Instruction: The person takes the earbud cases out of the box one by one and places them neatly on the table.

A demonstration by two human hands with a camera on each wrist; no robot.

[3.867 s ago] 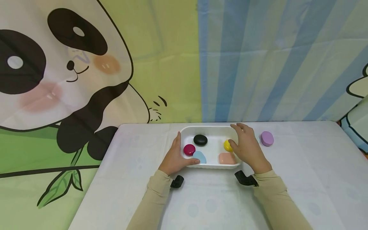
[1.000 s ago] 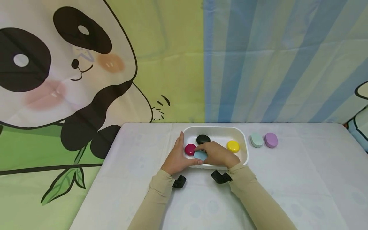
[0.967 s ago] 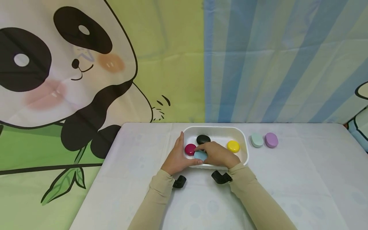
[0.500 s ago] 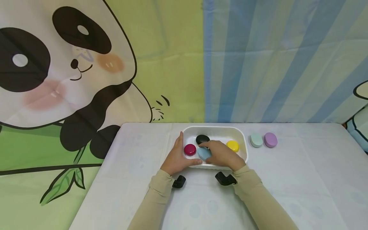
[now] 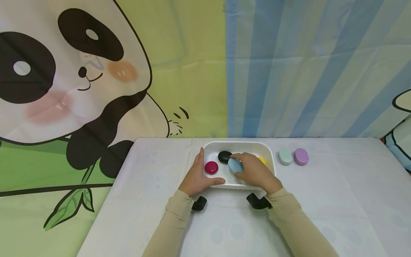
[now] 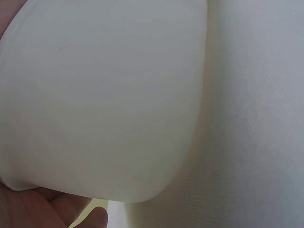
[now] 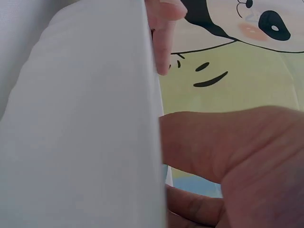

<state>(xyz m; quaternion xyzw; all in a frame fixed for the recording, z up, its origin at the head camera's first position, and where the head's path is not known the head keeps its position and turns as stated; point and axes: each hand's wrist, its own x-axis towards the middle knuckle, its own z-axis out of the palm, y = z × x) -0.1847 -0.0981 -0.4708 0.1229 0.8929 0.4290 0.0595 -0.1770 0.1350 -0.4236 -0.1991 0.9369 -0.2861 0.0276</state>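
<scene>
Blue pebble (image 5: 235,165) lifted, tilted, above white tray (image 5: 239,144) interior, pinched by right hand (image 5: 255,172).

Hidden: yellow piece (image 5: 262,160) mostly behind right hand, only sliver showing. Tray's near rim partly covered by both hands. Both wrist views filled by blurred tray wall (image 6: 104,95); contents unreadable there.

Left to right: left hand (image 5: 196,175) clasps tray's left end, thumb along near rim, fingers up outer side. Red disc (image 5: 211,167), black oval (image 5: 224,156) lie in tray. Mint piece (image 5: 285,156), purple piece (image 5: 301,156) side by side on tabletop (image 5: 337,200), right of tray.
</scene>
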